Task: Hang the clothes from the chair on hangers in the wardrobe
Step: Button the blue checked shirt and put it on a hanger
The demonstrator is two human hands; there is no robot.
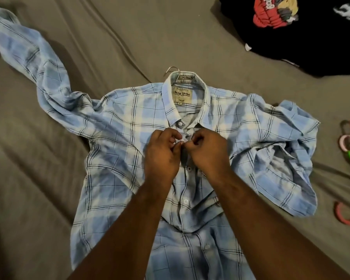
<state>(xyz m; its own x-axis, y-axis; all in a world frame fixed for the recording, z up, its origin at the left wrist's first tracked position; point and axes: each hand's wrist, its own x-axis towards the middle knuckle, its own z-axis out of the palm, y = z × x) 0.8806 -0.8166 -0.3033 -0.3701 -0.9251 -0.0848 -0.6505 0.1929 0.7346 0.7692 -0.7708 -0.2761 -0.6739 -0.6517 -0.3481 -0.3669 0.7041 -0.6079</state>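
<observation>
Blue shirt, button line running twelve to six o'clock, is pinched from nine by left hand, from three by right hand.

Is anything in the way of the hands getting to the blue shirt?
Nothing visible is. The left hand and the right hand both pinch the blue shirt at its front, just under the collar.

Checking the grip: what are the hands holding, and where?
The left hand and right hand both pinch the plaid shirt at its placket, below the collar.
</observation>
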